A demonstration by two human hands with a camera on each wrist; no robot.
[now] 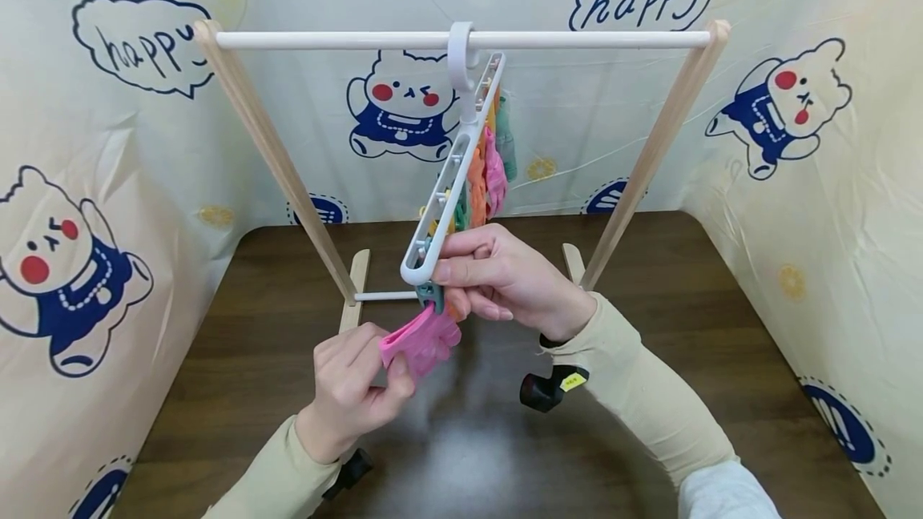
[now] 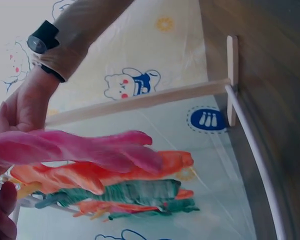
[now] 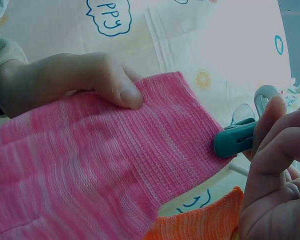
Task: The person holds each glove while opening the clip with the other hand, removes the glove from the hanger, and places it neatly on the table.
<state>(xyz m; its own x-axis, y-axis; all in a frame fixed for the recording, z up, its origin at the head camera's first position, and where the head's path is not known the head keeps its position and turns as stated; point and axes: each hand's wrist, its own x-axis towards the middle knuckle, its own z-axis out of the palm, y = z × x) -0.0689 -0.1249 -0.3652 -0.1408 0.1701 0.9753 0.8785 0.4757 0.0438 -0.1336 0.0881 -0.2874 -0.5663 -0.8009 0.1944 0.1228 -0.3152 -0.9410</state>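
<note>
A pink knitted glove [image 3: 90, 150] hangs from a green clothespin [image 3: 235, 140] at the near end of a white clip hanger [image 1: 461, 158]. The clothespin's jaws sit on the corner of the glove's ribbed cuff. My left hand [image 1: 356, 379] pinches the cuff's other side, its thumb lying on the knit in the right wrist view. My right hand [image 1: 515, 279] pinches the clothespin just under the hanger's end, with thumb and fingers close against the hanger. In the left wrist view, the pink glove [image 2: 80, 150] partly covers an orange glove [image 2: 65, 176].
Several more gloves hang along the hanger, among them a green one [image 2: 125, 192]. The hanger hooks over the white bar [image 1: 324, 40] of a wooden-legged rack [image 1: 277, 158]. A dark wooden table [image 1: 461, 439] lies below, with a printed curtain [image 1: 288, 126] around it.
</note>
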